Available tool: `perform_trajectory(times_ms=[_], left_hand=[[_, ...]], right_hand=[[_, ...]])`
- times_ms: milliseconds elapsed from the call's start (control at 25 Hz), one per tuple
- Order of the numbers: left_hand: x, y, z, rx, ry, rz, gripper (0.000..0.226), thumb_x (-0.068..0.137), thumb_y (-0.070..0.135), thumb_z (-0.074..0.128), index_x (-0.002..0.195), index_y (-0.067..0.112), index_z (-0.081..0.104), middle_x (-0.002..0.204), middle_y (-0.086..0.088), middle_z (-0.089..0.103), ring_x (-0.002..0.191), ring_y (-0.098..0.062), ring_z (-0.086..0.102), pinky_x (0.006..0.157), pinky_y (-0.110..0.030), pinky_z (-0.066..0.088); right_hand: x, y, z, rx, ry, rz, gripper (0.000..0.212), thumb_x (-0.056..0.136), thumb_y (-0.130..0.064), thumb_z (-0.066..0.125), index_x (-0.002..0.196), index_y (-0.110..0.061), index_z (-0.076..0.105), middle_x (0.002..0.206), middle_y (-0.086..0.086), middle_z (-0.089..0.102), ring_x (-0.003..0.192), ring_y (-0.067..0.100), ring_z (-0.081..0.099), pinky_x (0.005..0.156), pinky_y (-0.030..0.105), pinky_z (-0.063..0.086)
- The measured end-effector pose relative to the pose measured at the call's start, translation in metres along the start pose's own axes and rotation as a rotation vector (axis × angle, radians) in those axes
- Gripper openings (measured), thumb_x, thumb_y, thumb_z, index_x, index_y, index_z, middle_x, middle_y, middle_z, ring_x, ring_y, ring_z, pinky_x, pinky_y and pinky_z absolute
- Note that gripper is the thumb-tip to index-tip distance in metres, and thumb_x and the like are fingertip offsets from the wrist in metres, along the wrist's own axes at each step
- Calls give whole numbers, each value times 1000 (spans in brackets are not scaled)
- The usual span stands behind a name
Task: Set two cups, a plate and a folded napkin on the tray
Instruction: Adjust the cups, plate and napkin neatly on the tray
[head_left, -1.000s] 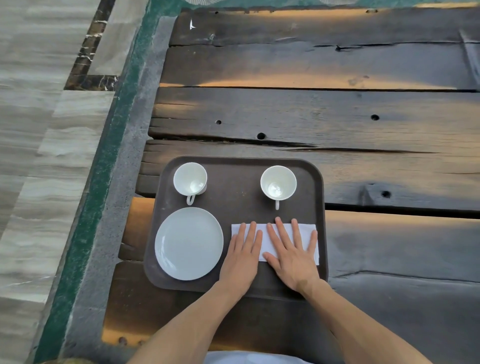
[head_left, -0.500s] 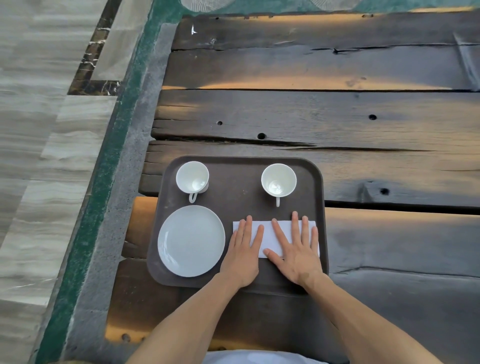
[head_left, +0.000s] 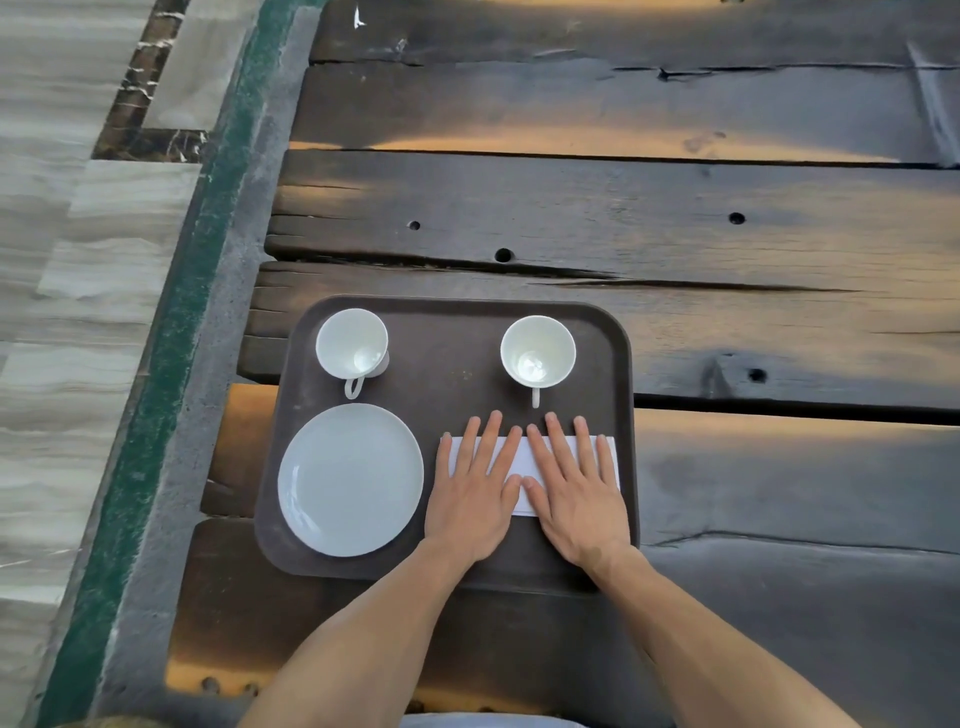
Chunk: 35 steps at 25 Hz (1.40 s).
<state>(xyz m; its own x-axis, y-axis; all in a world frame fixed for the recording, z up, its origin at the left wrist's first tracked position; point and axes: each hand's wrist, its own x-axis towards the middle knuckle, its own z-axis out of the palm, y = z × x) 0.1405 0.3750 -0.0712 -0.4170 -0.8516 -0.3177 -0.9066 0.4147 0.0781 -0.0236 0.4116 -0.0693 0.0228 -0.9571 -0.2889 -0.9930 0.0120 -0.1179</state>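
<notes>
Looking down from the head camera, the folded napkin is lying on the brown tray, beside the plate and below the two cups. If either palm is dragging as it is lifting, the paper could be sliding or unfolding. The left hand and right hand are lying flat and open, pressing the napkin, gripping nothing.

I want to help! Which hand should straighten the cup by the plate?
Probably the left hand. It lies flat on the napkin nearer the plate and that cup; the right hand would have to cross over.
</notes>
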Motion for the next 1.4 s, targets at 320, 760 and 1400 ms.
perform_trajectory(times_ms=[320, 760, 1400], left_hand=[[3, -7, 0, -28, -31, 6, 63, 98, 58, 8, 154, 35, -10, 163, -10, -15, 149, -32, -14, 116, -59, -6], [10, -47, -42, 69, 9, -51, 37, 96, 41, 48, 130, 29, 51, 123, 2, 51, 111, -22, 48, 110, -46, 18], [48, -72, -64, 30, -67, -25, 19, 93, 12, 52, 103, 28, 55, 107, 6, 53, 109, -19, 42, 102, -44, 20]], right_hand=[[1, -1, -1, -53, -30, 35, 65, 96, -62, 17, 155, -36, 10, 164, 15, 6, 147, 48, -6, 117, 64, -1], [9, 32, -50, -135, -48, 58, 36, 93, -22, 49, 129, -21, 56, 124, 2, 59, 122, 29, 47, 118, 52, 16], [11, 35, -58, -95, -66, 215, 26, 97, -22, 44, 115, -29, 62, 113, -7, 64, 120, 27, 43, 115, 53, 12]])
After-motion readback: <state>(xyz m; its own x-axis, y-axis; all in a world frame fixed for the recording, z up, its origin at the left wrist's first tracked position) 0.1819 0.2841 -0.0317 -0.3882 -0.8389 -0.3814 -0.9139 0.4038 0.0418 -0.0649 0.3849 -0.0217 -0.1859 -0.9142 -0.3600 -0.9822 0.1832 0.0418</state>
